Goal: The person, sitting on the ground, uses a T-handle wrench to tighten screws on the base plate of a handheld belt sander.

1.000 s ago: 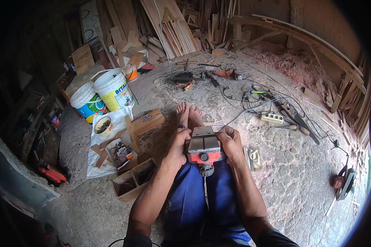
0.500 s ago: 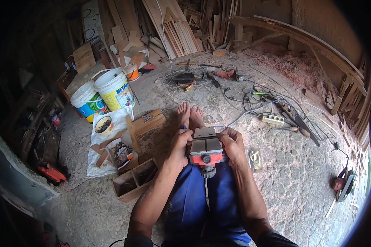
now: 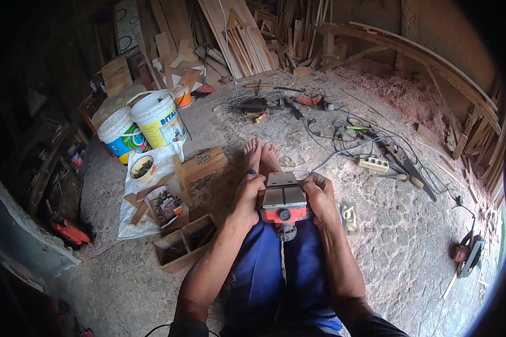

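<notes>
Between my hands, over my blue-trousered thighs, is a red electric hand planer (image 3: 285, 197) turned with its flat metal sole up. Its round black knob (image 3: 287, 232) points toward me. My left hand (image 3: 247, 196) is closed around the planer's left side, with the thumb along the sole's edge. On the opposite side my right hand (image 3: 319, 196) grips near the far part of the body, thumb and fingers bent in. The fingers underneath are hidden by the tool. A pale cord runs from beyond the right hand toward a power strip (image 3: 373, 163).
To the left stand two paint buckets (image 3: 158, 121) and a divided wooden box (image 3: 174, 247). A white sheet (image 3: 130, 222) carries a bowl and a tray of small hardware. Cables, a handsaw (image 3: 424, 182) and chisels lie to the right. A circular saw (image 3: 469, 255) sits far right.
My view has shifted slightly, so the surroundings sit a little differently in the picture. Both hands keep their hold on the planer, which stays sole up.
</notes>
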